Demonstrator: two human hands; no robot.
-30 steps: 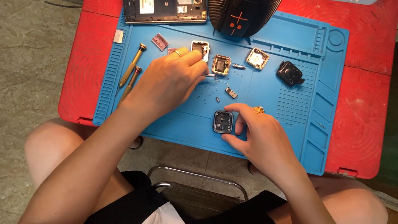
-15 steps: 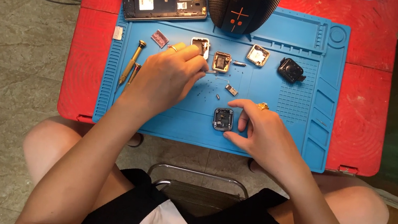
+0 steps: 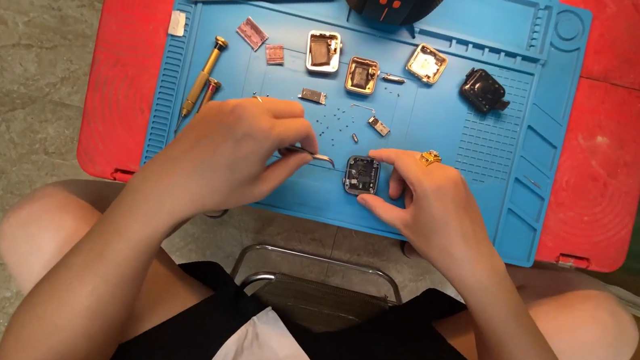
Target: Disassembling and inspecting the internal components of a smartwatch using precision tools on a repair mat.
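left hand point(image 3: 238, 150) pinching tweezers point(image 3: 313, 156); right hand point(image 3: 427, 201) gripping small square watch case point(image 3: 362, 175) on blue mat point(image 3: 442, 114).

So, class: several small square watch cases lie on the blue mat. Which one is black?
The black case at the far right of the top row; the other three there are silver or gold.

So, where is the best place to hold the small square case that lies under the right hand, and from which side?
Likely by its two opposite side edges, coming from above. The small square case lies flat on the blue mat, open face up with fine parts inside, so the rim is safest. The right hand already pinches it so.
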